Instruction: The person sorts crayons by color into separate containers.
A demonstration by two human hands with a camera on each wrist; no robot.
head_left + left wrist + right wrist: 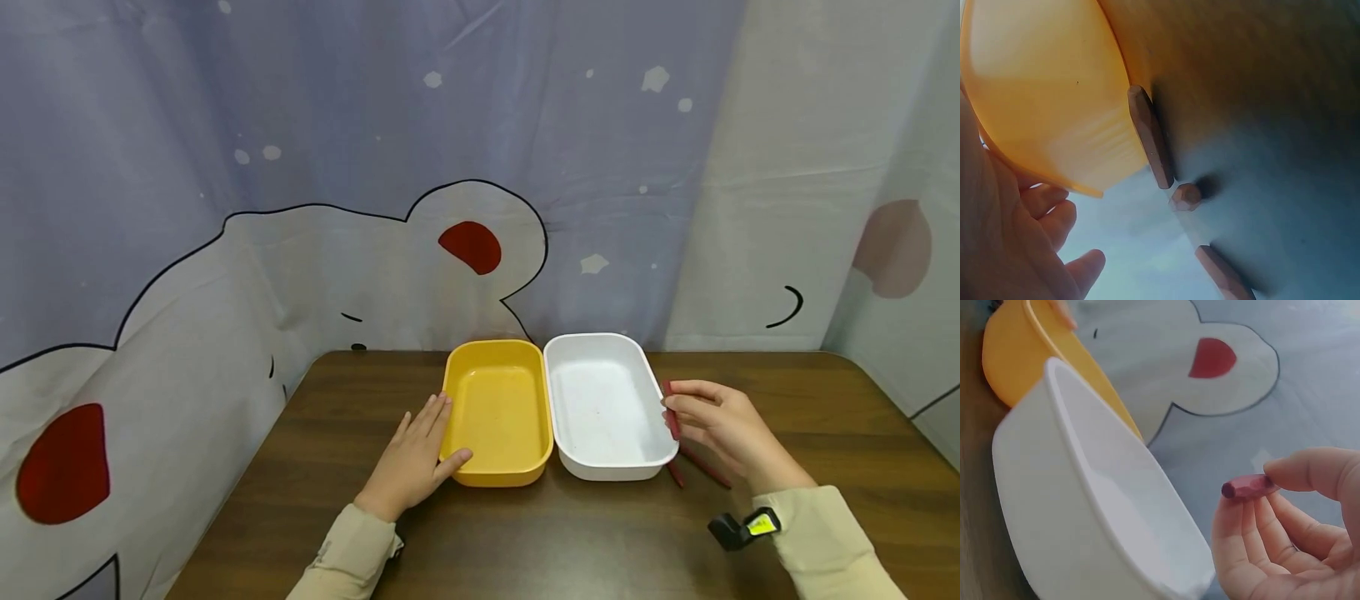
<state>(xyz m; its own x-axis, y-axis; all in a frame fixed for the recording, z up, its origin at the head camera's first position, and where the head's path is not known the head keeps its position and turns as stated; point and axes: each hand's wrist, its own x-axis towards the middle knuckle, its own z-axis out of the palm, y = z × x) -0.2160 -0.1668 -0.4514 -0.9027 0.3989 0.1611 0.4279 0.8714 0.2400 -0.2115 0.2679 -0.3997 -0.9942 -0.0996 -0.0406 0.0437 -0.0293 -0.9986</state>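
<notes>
Right hand (723, 429) pinching a dark red stick (1249, 485) between thumb and fingertips, just beside the white tray (607, 406), at its right rim. Two more red sticks (701, 467) flat on the counter (525, 533) under that hand, right of the white tray. Left hand (416, 458) relaxed, fingers straight, resting against the left wall of the yellow tray (498, 410), thumb on its near corner. Yellow tray touching the white tray's left side. Brown pegs (1150, 136) in left wrist view beside the yellow tray; contact unclear.

Behind the brown wooden table (570, 542), a pale blue curtain (375, 125) printed with white red-eared bears.
</notes>
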